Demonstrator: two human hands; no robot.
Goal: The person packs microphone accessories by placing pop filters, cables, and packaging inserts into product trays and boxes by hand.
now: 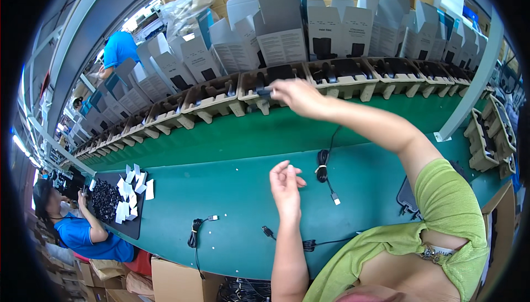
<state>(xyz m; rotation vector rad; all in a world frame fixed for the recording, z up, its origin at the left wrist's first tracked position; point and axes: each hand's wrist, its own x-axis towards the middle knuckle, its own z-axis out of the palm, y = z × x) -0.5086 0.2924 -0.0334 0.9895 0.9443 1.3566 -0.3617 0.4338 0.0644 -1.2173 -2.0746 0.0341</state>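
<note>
My right hand (296, 96) reaches over a molded pulp tray (265, 102) in the far row. Its fingers are closed on a small dark piece (264, 91), smeared by motion, whose kind I cannot make out. Above the green table (243, 180) my left hand (287, 189) holds nothing, its fingers loosely bent and apart. To its right lies a tied black USB cable (322, 168). Another bundled USB cable (194, 233) lies farther left. A third black cable (310, 244) is partly hidden behind my left forearm.
Open white cartons (281, 31) stand behind the row of trays. At left, a person in blue (96, 241) sits by a dark mat with small black parts (105, 200) and white papers (128, 194). A metal post (472, 75) and stacked pulp trays (483, 142) are at right.
</note>
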